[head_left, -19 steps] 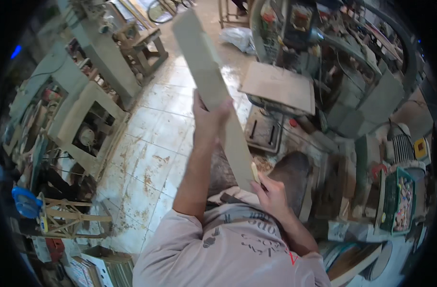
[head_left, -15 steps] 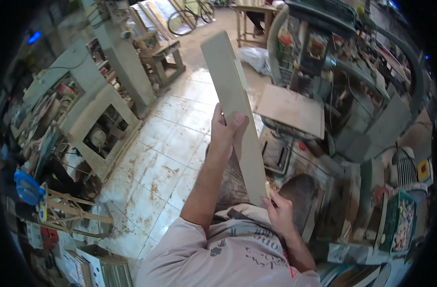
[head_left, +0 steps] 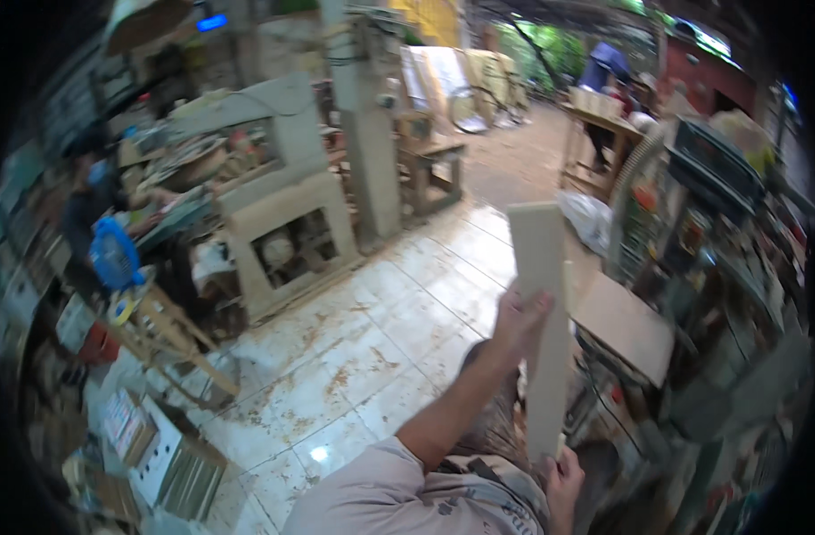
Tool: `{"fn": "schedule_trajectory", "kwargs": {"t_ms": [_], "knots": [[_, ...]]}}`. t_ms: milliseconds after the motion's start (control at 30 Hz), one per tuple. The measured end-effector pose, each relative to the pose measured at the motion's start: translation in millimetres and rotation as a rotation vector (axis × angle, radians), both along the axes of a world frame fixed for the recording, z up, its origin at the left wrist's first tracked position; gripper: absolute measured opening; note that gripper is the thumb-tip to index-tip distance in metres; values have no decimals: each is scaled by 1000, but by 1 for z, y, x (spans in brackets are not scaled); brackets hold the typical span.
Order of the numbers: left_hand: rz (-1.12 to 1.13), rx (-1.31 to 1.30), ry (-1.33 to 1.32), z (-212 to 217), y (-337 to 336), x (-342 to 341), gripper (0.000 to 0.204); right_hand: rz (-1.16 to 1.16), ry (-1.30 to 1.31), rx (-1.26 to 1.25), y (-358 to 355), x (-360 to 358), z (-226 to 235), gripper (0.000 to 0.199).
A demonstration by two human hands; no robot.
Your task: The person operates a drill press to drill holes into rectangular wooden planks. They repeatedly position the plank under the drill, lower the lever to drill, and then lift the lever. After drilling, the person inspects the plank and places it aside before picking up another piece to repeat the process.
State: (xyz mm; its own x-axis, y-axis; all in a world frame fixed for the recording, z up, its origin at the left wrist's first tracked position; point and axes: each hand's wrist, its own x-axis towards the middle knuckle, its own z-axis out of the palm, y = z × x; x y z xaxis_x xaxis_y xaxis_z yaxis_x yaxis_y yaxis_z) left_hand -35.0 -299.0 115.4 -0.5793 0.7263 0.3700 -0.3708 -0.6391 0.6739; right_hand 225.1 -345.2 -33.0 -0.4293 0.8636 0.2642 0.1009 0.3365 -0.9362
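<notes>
A long, pale, flat wooden board (head_left: 552,361) stands tilted in front of me, its wide end farthest away. My left hand (head_left: 520,323) is wrapped round its left edge about a third of the way down, thumb on the face. Down by my waist, my right hand (head_left: 563,477) grips the near end. A small light step sticks out along the board's right edge; whether it is a separate piece I cannot tell.
A machine with a flat tilted table (head_left: 623,325) stands right of the board. Sawdust litters the white tiled floor (head_left: 336,374). To the left are a dusty machine frame (head_left: 287,259), a blue fan (head_left: 115,254) on a wooden stand and a person (head_left: 91,196). Another person (head_left: 603,71) is at a far table.
My view has swung left and up, so the board and both hands now appear farther right and lower. Both hands keep their hold on the board, and the people come into view.
</notes>
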Motion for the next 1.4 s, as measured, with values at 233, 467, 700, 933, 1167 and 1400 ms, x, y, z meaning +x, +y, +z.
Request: {"fn": "schedule_trajectory", "kwargs": {"t_ms": [233, 467, 700, 933, 1167, 1400], "knots": [[-113, 22, -104, 3, -5, -22, 49, -71, -121, -147, -12, 13, 35, 34], [-314, 75, -139, 11, -6, -2, 40, 78, 89, -302, -9, 17, 30, 34], [-493, 96, -156, 2, 0, -7, 48, -43, 573, -555, 4, -3, 21, 27], [-263, -3, -209, 5, 2, 31, 50, -476, 981, -796, 17, -29, 53, 49], [-267, -13, -85, 15, -1, 48, 56, -548, 961, -877, 23, -33, 34, 55], [-199, 23, 205, -17, -15, 78, 67, -262, 884, -1076, 27, -53, 29, 46]]}}
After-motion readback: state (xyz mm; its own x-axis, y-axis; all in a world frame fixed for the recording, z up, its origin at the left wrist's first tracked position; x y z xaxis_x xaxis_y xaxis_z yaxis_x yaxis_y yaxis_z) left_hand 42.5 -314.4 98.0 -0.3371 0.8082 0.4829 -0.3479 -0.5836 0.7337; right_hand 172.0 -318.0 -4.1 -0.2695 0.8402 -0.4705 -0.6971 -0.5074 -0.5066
